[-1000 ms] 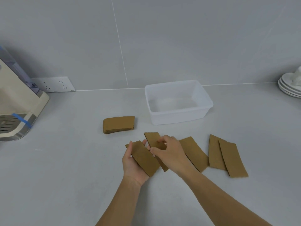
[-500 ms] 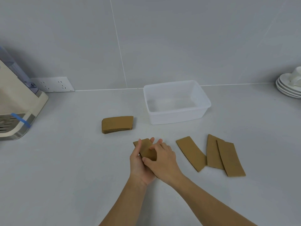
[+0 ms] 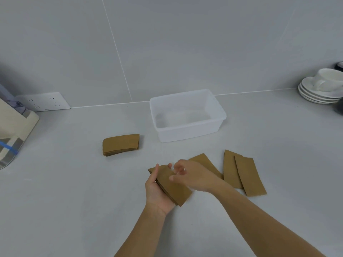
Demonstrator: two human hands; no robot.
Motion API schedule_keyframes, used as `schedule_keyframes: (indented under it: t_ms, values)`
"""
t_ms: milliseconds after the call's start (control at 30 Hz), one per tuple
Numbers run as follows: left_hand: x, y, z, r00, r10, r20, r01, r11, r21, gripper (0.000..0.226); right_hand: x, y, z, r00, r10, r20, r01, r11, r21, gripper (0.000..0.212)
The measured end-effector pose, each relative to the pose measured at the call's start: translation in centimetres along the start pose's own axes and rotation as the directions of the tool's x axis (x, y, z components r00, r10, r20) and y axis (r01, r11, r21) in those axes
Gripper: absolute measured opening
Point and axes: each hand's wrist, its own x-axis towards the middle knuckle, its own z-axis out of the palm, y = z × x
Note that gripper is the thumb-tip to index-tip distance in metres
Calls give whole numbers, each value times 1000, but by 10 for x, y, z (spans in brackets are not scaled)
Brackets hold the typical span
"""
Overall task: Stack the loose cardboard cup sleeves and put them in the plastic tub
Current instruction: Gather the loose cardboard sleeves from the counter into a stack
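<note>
The left hand (image 3: 158, 190) cradles a small bundle of flattened cup sleeves (image 3: 171, 184) just in front of the plastic tub (image 3: 187, 115), a little toward the camera from it. The bundle lies across the palm, with the thumb along its left edge and the fingertips (image 3: 169, 165) curling over its far end, so the fingers are closed around it. Its near end sticks out past the heel of the palm, above the counter (image 3: 74, 191).

The right hand (image 3: 193, 176) hovers over the right side of the bundle with fingers loosely spread and slightly curled, holding nothing; whether its thumb touches the top sleeve I cannot tell.

The held sleeves are plain brown cardboard, long and flat with slightly curved ends, and dark layered edges show along the left side where they sit one on another.

In front of the tub and to its right, one loose sleeve (image 3: 207, 162) lies flat, partly hidden by the right hand. Beside it, further right, lie two more loose sleeves (image 3: 246, 179), the nearer one overlapping the other.

Left of the tub and slightly in front rests a neat stack of sleeves (image 3: 120, 144). The tub is translucent white, rectangular and holds no sleeves.

Far right of the tub, white saucers (image 3: 315, 93) carry a white cup (image 3: 328, 78).
</note>
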Motion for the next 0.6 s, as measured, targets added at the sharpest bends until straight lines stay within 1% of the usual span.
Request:
schedule_keyframes:
  t_ms: [33, 133, 233, 300, 367, 467, 533, 600]
  values:
    - [0, -1, 1, 1000, 4, 1, -4, 1000, -19, 46, 1, 2, -6, 998, 11, -68, -10, 1000, 17, 43]
    - [2, -4, 2, 1000, 9, 13, -8, 997, -82, 50, 4, 10, -21, 951, 37, -306, -89, 984, -155, 46]
    - [4, -6, 1, 1000, 15, 12, -14, 996, -83, 50, 5, 23, -25, 893, 4, -449, -146, 949, -280, 44]
    - [5, -7, 1, 1000, 19, 18, -18, 996, -82, 49, 8, 37, -21, 866, -28, -498, -190, 904, -382, 47]
    - [6, -8, 1, 999, 24, 23, -22, 996, -82, 49, 10, 51, -15, 850, -40, -525, -240, 857, -455, 56]
    - [7, -10, 0, 999, 39, 27, -37, 995, -89, 47, 12, 70, -6, 854, -11, -520, -300, 806, -511, 71]
    - [7, -11, -1, 998, 53, 39, -48, 994, -102, 47, 12, 78, 2, 854, 0, -521, -325, 780, -534, 70]
    - [8, -12, -1, 996, 73, 56, -67, 992, -111, 46, 11, 80, 10, 837, -23, -547, -327, 781, -533, 61]
